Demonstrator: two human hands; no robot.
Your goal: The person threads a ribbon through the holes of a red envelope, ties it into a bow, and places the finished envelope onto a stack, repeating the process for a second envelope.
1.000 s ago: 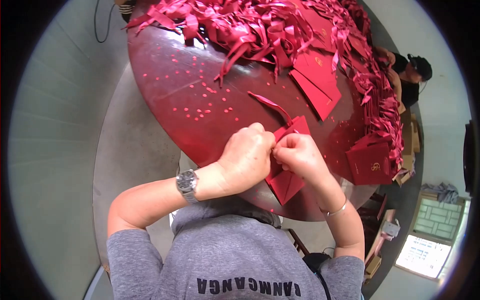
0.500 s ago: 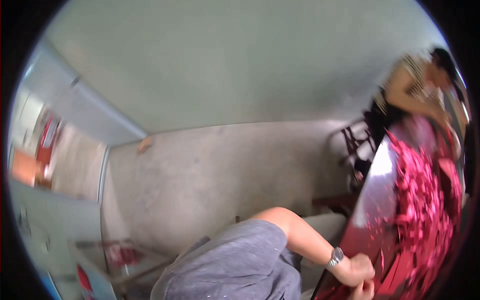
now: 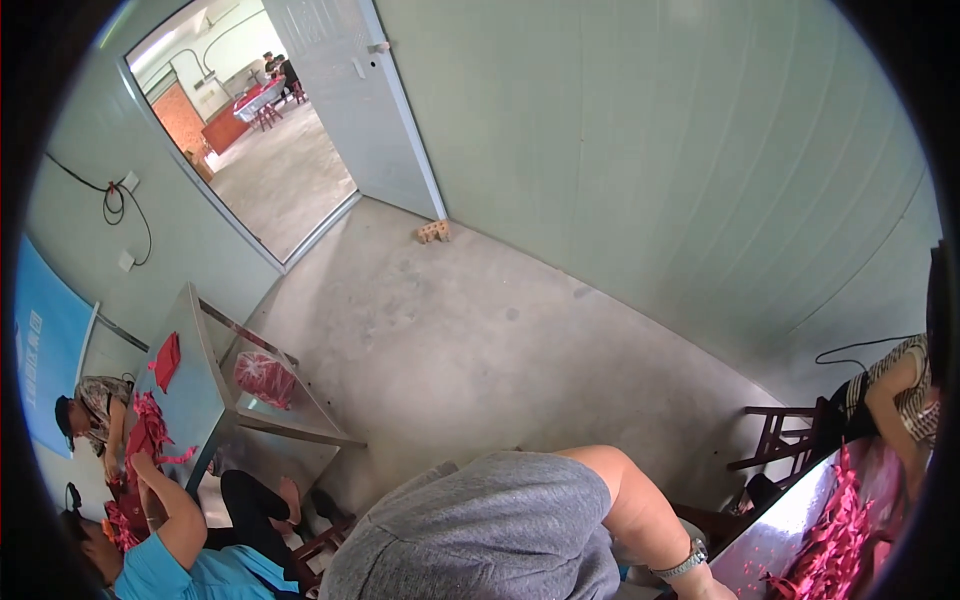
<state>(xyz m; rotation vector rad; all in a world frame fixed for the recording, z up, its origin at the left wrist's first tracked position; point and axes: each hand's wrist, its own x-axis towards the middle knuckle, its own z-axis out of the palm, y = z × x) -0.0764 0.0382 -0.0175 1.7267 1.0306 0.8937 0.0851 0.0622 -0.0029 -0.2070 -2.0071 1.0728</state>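
Observation:
My left arm, in a grey sleeve, reaches right from the bottom middle, with a metal watch (image 3: 688,560) on its wrist. Only the back of my left hand (image 3: 706,588) shows at the lower edge; its fingers are cut off. That hand is nearest the shiny metal table (image 3: 768,530) at the lower right. A heap of crinkled red ribbon-like strips (image 3: 828,535) lies on this table, to the right of the hand. My right hand is out of view.
A person in a striped top (image 3: 905,385) sits across my table by a dark wooden stool (image 3: 780,440). At left, two people work with red strips at another table (image 3: 205,375); a bag of red material (image 3: 265,380) sits beneath. A brick (image 3: 433,232) rests by the open door (image 3: 345,90).
The view has swung left, bringing the doorway and left table into sight. My left hand has slid toward the lower edge; the other fingers near it have left the picture.

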